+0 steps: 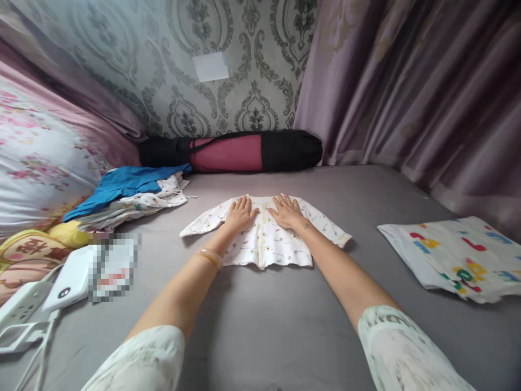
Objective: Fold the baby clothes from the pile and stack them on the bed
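A small white baby shirt [280, 247] with a tiny print and a buttoned front lies spread on the grey sheet, its sleeves stretched out to both sides. My left hand [243, 213] rests flat on its upper left part, fingers extended. On the upper right part, my right hand [287, 212] lies flat too, with its fingers spread. Both palms touch the cloth without gripping it. The fabric beneath the hands is hidden.
Left of the shirt is a pile of clothes [134, 193], blue on top. Nearer stand a white power bank [71, 279] and a power strip [24, 304] with cables. A folded patterned cloth [459, 255] lies right. A black and red bag [232, 152] sits along the wall.
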The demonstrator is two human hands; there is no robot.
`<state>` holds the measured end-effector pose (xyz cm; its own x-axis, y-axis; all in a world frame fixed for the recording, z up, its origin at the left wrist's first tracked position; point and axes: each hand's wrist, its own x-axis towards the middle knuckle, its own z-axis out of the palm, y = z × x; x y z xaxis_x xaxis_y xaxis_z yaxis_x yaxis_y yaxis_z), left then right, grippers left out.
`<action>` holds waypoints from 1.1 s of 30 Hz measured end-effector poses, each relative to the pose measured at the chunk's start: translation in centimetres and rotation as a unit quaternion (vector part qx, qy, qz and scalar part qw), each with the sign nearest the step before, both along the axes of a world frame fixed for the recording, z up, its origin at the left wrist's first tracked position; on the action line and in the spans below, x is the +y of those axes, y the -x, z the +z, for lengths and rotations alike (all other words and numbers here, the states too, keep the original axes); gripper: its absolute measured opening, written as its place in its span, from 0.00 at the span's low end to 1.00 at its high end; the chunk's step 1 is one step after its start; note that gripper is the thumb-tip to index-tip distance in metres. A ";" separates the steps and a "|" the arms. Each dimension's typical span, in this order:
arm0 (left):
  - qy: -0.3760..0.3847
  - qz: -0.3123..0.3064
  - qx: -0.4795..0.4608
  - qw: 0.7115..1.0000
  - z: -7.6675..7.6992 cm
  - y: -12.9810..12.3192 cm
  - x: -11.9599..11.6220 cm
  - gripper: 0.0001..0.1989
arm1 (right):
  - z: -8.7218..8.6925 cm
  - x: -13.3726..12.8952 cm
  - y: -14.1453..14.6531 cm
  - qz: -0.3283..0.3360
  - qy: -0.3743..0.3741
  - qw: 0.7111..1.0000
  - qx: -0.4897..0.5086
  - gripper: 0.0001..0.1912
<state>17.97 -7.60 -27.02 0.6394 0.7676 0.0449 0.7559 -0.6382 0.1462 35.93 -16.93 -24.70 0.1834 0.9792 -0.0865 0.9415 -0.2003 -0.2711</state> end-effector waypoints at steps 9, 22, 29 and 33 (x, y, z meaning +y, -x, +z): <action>0.002 -0.005 0.029 1.000 0.6 0.1 -0.5 0.35 | 4.1 -5.5 -8.2 -0.149 -0.109 0.976 0.115 0.14; -0.003 0.002 0.066 0.998 2.5 -1.0 -0.7 0.27 | 4.4 -13.3 -11.9 -0.269 0.101 0.943 0.165 0.08; -0.066 -0.102 -0.111 0.986 1.9 -6.9 -3.6 0.19 | 4.4 -12.8 -11.6 -0.240 0.125 0.954 0.130 0.06; -0.022 -0.177 -0.164 0.970 0.8 -10.7 -5.1 0.19 | 3.4 -12.8 -12.7 -0.249 0.055 0.951 0.172 0.02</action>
